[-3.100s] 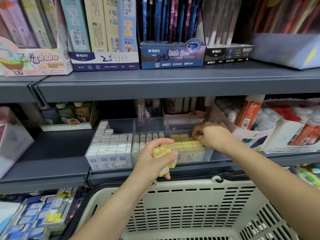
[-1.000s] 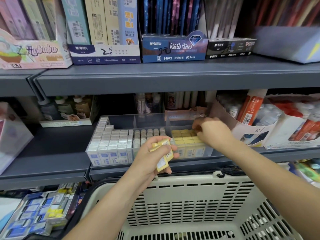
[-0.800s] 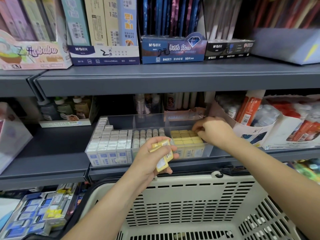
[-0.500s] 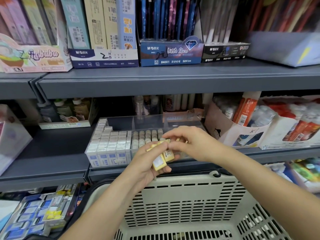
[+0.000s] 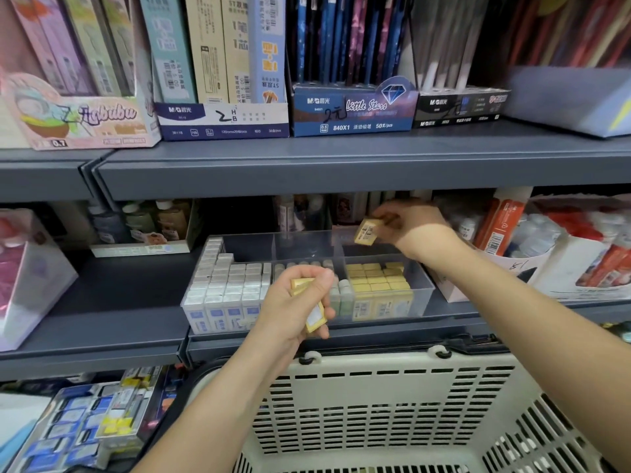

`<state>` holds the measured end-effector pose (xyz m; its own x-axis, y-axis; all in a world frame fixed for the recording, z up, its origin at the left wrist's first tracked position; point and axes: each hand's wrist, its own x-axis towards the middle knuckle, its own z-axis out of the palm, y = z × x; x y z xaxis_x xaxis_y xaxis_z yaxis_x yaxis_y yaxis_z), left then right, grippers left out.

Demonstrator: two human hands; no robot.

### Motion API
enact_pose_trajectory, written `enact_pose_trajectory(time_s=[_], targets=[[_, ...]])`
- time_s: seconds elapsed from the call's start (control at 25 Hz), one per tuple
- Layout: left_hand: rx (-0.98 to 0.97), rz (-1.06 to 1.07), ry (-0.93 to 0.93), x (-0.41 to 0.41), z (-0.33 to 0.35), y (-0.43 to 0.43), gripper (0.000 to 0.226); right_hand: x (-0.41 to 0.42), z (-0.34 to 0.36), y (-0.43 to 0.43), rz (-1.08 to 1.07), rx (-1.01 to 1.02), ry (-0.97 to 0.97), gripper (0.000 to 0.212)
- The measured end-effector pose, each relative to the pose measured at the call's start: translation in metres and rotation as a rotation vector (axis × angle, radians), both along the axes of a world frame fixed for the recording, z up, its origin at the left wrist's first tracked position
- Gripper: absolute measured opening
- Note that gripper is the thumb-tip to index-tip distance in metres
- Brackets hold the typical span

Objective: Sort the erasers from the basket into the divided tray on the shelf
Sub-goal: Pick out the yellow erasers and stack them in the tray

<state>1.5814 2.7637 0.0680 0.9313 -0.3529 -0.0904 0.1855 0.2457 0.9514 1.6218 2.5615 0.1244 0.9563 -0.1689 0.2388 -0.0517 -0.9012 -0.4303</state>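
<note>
Seemingly well along: the tray [image 5: 422, 295] is full in front, gaps at back; right hand [image 5: 411, 227] pinches a yellow eraser [image 5: 366, 232] above the right compartment, left hand [image 5: 290, 303] grips spare erasers [image 5: 316, 320] above the basket [image 5: 375, 365]

Grey metal shelving fills the view under soft, even light. At 12 o'clock the upper shelf [image 5: 341, 172] carries a pencil display box [image 5: 222, 121] and a blue Little Stars box [image 5: 355, 110], with a pink carton [image 5: 78, 114] at 10. On the middle shelf [image 5: 119, 298], small bottles [image 5: 140, 218] stand at 9 and orange tubes [image 5: 502, 220] in card boxes at 3. Blister packs [image 5: 78, 425] lie at 8.
</note>
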Motion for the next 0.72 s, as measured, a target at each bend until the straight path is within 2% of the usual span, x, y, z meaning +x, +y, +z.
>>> enact_pose_trajectory(time_s=[0.08,0.12,0.2,0.36,0.48,0.6,0.72], targets=[[-0.074,0.02,0.061,0.003,0.001,0.002,0.019,0.016,-0.011,0.001,0.019,-0.081,0.075,0.023],[-0.147,0.012,0.111,0.005,0.002,0.003,0.013,0.022,-0.017,0.001,0.052,-0.044,0.125,0.018],[-0.25,-0.019,0.164,0.007,0.003,0.005,0.019,0.031,-0.027,0.002,0.115,0.066,0.235,0.01],[-0.172,-0.006,0.117,0.009,0.001,0.005,0.013,0.041,-0.038,-0.001,0.191,0.053,0.35,0.018],[-0.204,0.014,0.124,0.013,-0.001,0.005,0.011,0.038,-0.036,0.0,0.213,-0.004,0.395,0.023],[-0.243,0.009,0.117,0.012,-0.003,0.006,0.023,0.023,-0.027,0.011,0.207,-0.055,0.224,0.021],[-0.242,0.013,0.076,0.011,-0.005,0.003,0.035,-0.007,-0.015,0.034,0.279,0.303,0.062,0.023]])
